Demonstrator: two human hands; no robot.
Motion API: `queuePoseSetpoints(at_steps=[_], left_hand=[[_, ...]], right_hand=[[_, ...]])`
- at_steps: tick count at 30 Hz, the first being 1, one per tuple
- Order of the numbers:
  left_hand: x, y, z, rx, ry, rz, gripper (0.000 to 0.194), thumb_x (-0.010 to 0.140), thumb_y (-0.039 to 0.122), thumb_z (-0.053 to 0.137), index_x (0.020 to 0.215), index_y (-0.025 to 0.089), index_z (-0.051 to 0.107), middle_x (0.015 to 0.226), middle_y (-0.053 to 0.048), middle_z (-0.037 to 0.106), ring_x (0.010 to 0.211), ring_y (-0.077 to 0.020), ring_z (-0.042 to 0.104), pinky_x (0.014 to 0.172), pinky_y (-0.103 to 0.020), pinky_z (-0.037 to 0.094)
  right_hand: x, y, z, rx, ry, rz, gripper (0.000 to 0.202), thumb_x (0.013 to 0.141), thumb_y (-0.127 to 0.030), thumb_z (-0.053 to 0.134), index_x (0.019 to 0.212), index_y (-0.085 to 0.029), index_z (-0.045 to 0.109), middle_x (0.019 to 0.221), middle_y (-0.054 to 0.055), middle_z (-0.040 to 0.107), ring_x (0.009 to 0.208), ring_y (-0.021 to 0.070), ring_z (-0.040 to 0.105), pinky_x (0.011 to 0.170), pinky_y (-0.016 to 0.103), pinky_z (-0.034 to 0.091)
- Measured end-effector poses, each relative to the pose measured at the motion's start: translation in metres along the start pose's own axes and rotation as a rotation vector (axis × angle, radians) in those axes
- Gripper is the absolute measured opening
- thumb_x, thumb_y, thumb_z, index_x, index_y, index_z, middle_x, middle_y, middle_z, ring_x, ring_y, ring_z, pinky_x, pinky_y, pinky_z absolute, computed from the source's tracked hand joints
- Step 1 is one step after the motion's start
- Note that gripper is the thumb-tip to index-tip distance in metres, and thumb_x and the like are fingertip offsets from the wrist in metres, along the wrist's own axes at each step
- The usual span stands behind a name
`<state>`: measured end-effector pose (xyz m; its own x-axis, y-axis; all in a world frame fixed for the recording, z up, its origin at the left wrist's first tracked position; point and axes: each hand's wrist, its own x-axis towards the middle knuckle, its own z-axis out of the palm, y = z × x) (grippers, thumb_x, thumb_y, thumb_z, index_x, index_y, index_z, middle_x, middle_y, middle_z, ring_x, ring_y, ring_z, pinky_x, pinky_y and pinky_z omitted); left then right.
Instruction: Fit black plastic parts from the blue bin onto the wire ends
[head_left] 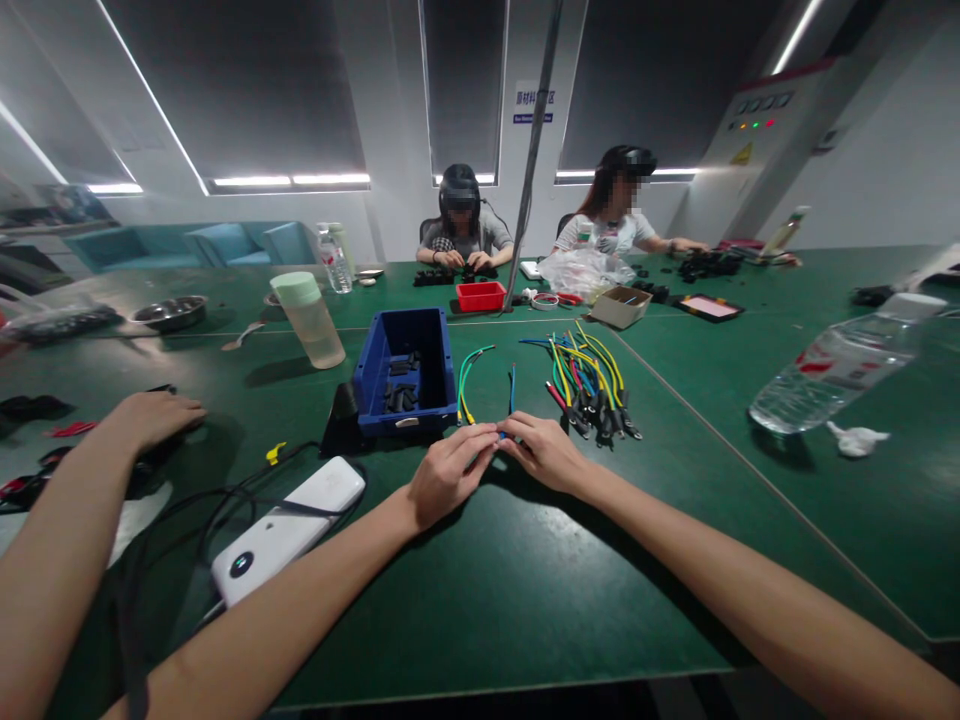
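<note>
My left hand [454,472] and my right hand [541,452] meet at the fingertips over the green table, just in front of the blue bin. Both are closed in a pinch on a small blue piece [502,435], mostly hidden by the fingers. A blue wire [512,388] lies just beyond them. Green and yellow wires [463,385] rest along the bin's right side. The blue bin [362,385] holds several short black tubes [402,397]. To the right is a pile of coloured wires [589,375] with black sleeves and metal lugs at their near ends.
A white power bank [289,530] with black cables lies left of my forearm. Another person's arm [82,500] reaches in at far left. A cup [310,322], red tray [481,296], small box [621,307] and bottle [840,370] stand around. Two people sit opposite.
</note>
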<state>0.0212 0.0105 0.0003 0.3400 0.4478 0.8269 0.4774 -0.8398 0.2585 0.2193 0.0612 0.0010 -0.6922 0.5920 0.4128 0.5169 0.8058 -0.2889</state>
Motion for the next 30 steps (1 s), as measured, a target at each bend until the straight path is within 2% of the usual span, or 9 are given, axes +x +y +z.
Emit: queuePoseSetpoints(at_steps=[14, 30], left_hand=[[-0.0033, -0.0028, -0.0012, -0.024, -0.064, 0.002, 0.029, 0.086, 0.01, 0.055, 0.113, 0.018, 0.059, 0.109, -0.009, 0.067, 0.101, -0.0161, 0.064, 0.089, -0.031, 0.054], [-0.0047, -0.0065, 0.0035, 0.038, -0.075, 0.018, 0.025, 0.083, 0.01, 0.058, 0.107, 0.017, 0.062, 0.105, -0.009, 0.069, 0.097, -0.0169, 0.065, 0.089, -0.032, 0.055]], right_hand=[[-0.0003, 0.0026, 0.0019, 0.022, 0.0, -0.004, 0.03, 0.095, -0.039, 0.042, 0.106, -0.019, 0.061, 0.094, 0.008, 0.063, 0.081, 0.0174, 0.061, 0.069, 0.026, 0.045], [-0.0009, 0.0034, 0.0048, 0.013, 0.015, -0.001, 0.024, 0.095, -0.033, 0.044, 0.103, -0.018, 0.062, 0.094, 0.008, 0.064, 0.081, 0.0167, 0.061, 0.07, 0.025, 0.044]])
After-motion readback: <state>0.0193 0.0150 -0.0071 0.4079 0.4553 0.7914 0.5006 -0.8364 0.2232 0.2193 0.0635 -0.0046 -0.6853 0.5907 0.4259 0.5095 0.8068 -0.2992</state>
